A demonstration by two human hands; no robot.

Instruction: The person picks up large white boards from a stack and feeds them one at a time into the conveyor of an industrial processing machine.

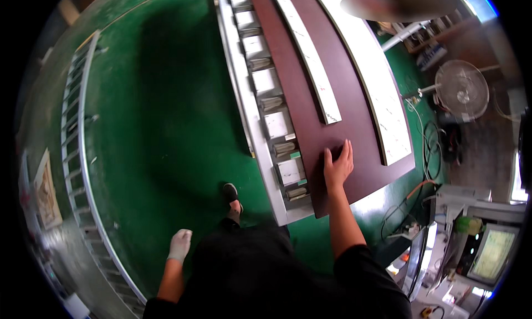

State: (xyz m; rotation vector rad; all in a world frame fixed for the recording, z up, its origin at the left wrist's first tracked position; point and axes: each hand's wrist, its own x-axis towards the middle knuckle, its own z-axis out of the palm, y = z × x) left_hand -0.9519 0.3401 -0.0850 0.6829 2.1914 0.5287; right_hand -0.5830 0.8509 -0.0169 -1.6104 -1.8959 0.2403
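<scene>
My right hand [339,165] is bare, with its thumb and fingers apart. It is over the near end of a dark reddish-brown board [354,111] and holds nothing; whether the fingertips touch the surface I cannot tell. A narrow white strip [316,69] with dark markings lies on the board just beyond this hand. To its right lies a wider white panel [382,97], also marked. My left hand [180,245], in a pale glove, hangs low over the green floor, its fingers curled in and nothing visible in them.
Along the board's left side runs a pale frame [280,200] with a row of white blocks. A metal ladder-like rack [83,152] stands at the left. At the right are a fan [463,90], loose cables [432,147] and a lit screen [493,252]. A blurred round shape [396,4] crosses the top.
</scene>
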